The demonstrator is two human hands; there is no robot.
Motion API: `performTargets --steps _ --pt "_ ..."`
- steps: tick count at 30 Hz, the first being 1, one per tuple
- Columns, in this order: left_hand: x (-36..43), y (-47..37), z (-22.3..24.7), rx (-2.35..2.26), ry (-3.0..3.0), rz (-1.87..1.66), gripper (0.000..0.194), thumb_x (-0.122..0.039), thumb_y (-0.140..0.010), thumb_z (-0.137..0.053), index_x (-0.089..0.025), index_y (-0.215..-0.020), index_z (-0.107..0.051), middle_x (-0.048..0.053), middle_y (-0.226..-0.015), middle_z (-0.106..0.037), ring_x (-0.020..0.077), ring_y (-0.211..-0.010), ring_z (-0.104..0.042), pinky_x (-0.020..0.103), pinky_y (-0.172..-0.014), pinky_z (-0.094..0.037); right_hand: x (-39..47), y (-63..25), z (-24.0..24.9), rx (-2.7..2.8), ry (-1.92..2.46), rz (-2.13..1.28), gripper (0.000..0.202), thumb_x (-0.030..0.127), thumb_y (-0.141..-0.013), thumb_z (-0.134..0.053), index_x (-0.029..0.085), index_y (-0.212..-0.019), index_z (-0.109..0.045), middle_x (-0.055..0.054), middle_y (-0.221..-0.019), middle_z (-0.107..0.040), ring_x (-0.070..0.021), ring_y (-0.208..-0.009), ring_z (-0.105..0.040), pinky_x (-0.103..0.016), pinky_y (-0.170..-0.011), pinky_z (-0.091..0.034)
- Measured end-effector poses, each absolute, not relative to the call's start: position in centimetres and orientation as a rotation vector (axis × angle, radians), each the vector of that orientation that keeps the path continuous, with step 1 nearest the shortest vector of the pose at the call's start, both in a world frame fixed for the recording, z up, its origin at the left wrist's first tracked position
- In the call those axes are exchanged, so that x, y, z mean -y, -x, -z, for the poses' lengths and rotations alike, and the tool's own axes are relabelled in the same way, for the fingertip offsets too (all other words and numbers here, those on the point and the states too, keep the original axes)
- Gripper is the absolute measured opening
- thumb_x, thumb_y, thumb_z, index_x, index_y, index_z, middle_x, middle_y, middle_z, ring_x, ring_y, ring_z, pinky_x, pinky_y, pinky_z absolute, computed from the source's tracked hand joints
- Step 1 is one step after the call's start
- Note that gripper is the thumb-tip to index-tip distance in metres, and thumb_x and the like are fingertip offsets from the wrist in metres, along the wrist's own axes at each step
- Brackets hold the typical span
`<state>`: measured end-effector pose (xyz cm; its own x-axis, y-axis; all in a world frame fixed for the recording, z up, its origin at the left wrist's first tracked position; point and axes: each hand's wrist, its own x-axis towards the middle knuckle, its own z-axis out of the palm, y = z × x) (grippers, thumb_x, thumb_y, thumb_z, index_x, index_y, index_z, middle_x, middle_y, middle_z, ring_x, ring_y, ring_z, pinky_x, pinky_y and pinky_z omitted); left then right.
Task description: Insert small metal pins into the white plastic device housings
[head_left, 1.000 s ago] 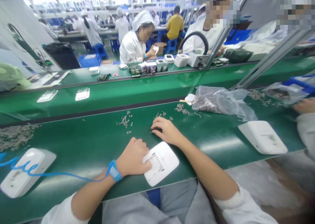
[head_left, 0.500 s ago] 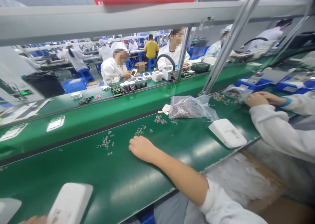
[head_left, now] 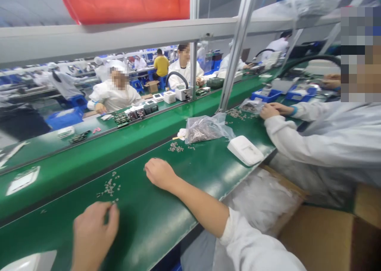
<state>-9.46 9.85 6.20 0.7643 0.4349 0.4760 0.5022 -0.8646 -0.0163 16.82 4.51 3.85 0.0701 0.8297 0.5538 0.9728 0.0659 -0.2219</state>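
My left hand [head_left: 94,227] is low over the green bench, thumb and index finger pinched at a tiny metal piece [head_left: 116,201]. Just beyond it lies a loose scatter of small metal pieces [head_left: 110,186]. Further right, my right hand [head_left: 160,173] rests on the bench with its fingers curled down; its fingertips and whatever is under them are hidden. Another small pile of metal pieces [head_left: 175,147] lies beyond my right hand, beside a clear plastic bag [head_left: 205,128] full of similar pieces. A white plastic housing [head_left: 32,262] shows partly at the lower left.
A second white housing [head_left: 245,150] sits near the bench edge. At the right, a co-worker's hands [head_left: 272,110] are at a small bag. An open cardboard box [head_left: 315,235] with plastic bags stands below. A metal post [head_left: 236,48] rises behind the bench.
My left hand has come from the white housing at lower left up to the scattered pieces. My right hand now covers the small pile it was beside. The view has swung right.
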Motion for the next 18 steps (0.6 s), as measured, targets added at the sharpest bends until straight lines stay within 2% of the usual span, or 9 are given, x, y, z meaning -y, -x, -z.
performTargets --steps 5,8,11,14,18 --pt "-8.4 -4.1 -3.5 0.331 2.877 0.815 0.017 -0.022 -0.092 -0.049 -0.02 -0.078 -0.059 0.005 -0.076 -0.062 0.021 -0.076 -0.057 0.036 -0.071 -0.039 1.7 -24.3 -4.1 1.32 2.084 0.486 0.024 0.022 -0.103 -0.035 0.017 -0.1 -0.058 -0.007 -0.099 -0.063 -0.0159 -0.093 -0.057 -0.026 -0.086 -0.043" --pt "-8.5 -5.3 -2.6 0.176 2.899 0.81 0.022 -0.025 -0.091 -0.051 -0.021 -0.071 -0.058 0.005 -0.071 -0.058 0.0204 -0.071 -0.053 0.037 -0.07 -0.037 9.5 -30.5 -3.9 1.023 2.286 0.619 0.026 0.021 -0.101 -0.034 0.015 -0.093 -0.058 -0.01 -0.092 -0.062 -0.0205 -0.089 -0.055 -0.032 -0.083 -0.042" --pt "-9.1 -4.3 -2.1 0.195 2.928 0.873 0.024 -0.026 -0.092 -0.051 -0.02 -0.069 -0.057 0.004 -0.069 -0.056 0.0202 -0.07 -0.05 0.037 -0.069 -0.036 16.4 -34.6 -4.1 0.774 2.433 0.724 0.026 0.017 -0.097 -0.032 0.013 -0.092 -0.057 -0.011 -0.087 -0.059 -0.0213 -0.081 -0.053 -0.031 -0.073 -0.04" --pt "-9.1 -4.0 -2.0 0.132 2.971 0.867 0.024 -0.023 -0.093 -0.049 -0.019 -0.072 -0.058 0.004 -0.07 -0.056 0.0194 -0.071 -0.05 0.036 -0.069 -0.035 19.1 -34.8 -3.7 0.81 2.502 0.695 0.021 0.016 -0.094 -0.038 0.014 -0.089 -0.057 -0.011 -0.086 -0.06 -0.0208 -0.076 -0.054 -0.029 -0.065 -0.037" --pt "-8.3 -4.4 -2.1 0.015 3.001 0.795 0.027 -0.023 -0.094 -0.048 -0.019 -0.069 -0.057 0.003 -0.07 -0.055 0.0189 -0.072 -0.05 0.036 -0.069 -0.032 16.6 -28.8 -2.8 1.125 2.467 0.556 0.017 0.022 -0.097 -0.042 0.017 -0.094 -0.058 -0.008 -0.095 -0.064 -0.0204 -0.084 -0.059 -0.028 -0.068 -0.04"
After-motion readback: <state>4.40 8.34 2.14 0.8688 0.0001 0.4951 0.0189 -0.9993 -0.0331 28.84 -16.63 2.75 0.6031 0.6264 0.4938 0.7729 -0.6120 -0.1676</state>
